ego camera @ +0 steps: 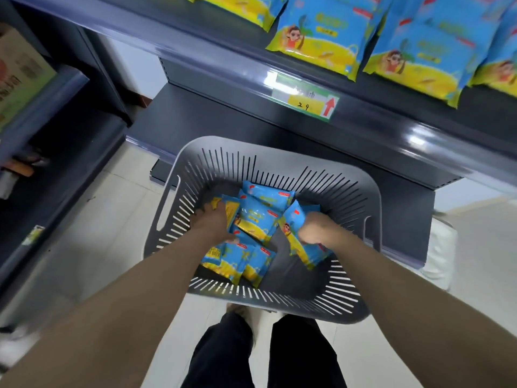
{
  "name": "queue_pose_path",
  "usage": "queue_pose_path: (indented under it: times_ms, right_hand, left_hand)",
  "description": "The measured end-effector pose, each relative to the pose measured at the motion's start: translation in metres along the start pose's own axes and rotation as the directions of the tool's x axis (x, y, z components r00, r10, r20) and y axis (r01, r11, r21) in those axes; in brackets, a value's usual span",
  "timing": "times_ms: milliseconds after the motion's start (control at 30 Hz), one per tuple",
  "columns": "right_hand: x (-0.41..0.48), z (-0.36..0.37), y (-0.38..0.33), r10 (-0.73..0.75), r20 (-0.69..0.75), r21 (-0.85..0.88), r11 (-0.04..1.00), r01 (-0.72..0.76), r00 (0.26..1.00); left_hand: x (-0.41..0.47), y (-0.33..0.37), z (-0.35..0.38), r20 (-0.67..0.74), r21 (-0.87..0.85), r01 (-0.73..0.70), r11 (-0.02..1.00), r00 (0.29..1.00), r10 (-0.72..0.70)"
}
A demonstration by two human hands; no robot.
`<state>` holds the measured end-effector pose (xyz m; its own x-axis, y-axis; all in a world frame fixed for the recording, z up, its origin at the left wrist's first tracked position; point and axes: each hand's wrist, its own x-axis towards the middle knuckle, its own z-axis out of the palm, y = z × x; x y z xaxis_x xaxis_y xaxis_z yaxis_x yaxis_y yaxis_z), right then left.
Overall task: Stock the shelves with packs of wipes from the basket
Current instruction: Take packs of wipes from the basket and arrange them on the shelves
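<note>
A grey slotted basket point(330, 301) stands on the floor below the shelf and holds several blue-and-yellow packs of wipes point(260, 217). Both my hands are down inside it. My left hand point(212, 219) reaches onto a pack point(228, 205) at the basket's left side, its fingers curled over the pack's edge. My right hand point(313, 231) grips another pack point(305, 247) at the right, lifted on its edge. More of the same packs point(316, 40) lie in a row on the dark shelf point(391, 127) above.
A price label with a red arrow point(307, 99) sits on the shelf's front edge. A lower dark shelf point(212, 119) runs behind the basket. Another shelving unit with a cardboard box point(19, 71) stands at the left. My legs point(265, 354) stand on pale tiles.
</note>
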<state>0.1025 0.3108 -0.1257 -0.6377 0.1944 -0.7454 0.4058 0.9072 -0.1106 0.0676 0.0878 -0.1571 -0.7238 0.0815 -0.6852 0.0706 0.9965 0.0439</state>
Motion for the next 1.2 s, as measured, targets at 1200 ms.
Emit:
queue_pose_path:
  times_ms: [1200]
  right_hand:
    - [-0.191,-0.305,0.191,-0.103,-0.708,0.014,0.987,0.159,0.699]
  left_hand:
    - [-0.195,0.263,-0.263,-0.429,0.084,-0.846,0.526,0.446,0.786]
